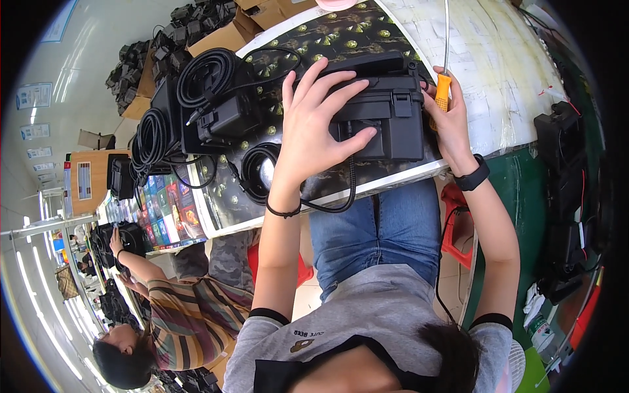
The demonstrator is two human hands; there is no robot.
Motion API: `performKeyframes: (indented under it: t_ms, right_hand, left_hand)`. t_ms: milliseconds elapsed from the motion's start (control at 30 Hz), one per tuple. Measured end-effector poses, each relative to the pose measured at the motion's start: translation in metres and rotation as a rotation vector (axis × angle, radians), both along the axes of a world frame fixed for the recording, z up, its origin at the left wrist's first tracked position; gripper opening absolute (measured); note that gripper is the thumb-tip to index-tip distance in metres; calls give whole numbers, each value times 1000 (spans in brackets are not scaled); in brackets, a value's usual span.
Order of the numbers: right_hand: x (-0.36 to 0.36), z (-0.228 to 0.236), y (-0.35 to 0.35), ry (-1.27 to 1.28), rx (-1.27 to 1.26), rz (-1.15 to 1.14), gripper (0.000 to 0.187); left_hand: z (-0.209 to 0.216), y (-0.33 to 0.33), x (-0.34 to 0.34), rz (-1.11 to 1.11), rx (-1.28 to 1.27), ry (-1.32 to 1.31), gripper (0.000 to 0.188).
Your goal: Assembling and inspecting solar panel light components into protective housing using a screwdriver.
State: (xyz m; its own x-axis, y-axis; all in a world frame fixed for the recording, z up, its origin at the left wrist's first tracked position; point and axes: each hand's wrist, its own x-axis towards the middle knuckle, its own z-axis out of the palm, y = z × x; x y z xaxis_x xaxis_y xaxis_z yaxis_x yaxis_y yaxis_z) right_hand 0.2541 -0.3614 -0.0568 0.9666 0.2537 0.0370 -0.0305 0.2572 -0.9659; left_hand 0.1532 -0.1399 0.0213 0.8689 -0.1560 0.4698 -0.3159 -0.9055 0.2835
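Note:
A black plastic case (403, 134) with a latch on its near side rests on the dark patterned mat (341, 40) in front of me. My left hand (314, 124) lies over the case's left part, its fingers stretched out and spread. My right hand (452, 114) is at the case's right end and grips a screwdriver (443, 85) by its orange handle. The metal shaft points away from me, up past the far side of the case. A black ribbed cable (352, 180) runs from the near side of the case, curving left along the table edge. My right fingertips are partly hidden beside the case.
More black cases (229, 118) with coiled cables (206, 75) stand to the left. Several black units (562, 137) line the green surface (508, 196) at the right. Cartons and piled black cases (177, 39) are at the far left. Another person (190, 314) works on my left.

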Motion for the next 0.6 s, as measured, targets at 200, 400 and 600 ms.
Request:
performKeyframes:
  t_ms: [200, 400, 600]
  right_hand:
    - [1, 2, -2, 14, -6, 5, 58]
    - [-3, 5, 6, -25, -53, -62, 50]
    - [-11, 9, 4, -6, -35, -52, 41]
  left_hand:
    - [-1, -8, -15, 158, -184, -113, 90]
    - [4, -21, -29, 230, -119, -82, 91]
    - [5, -45, -50, 311, -72, -126, 94]
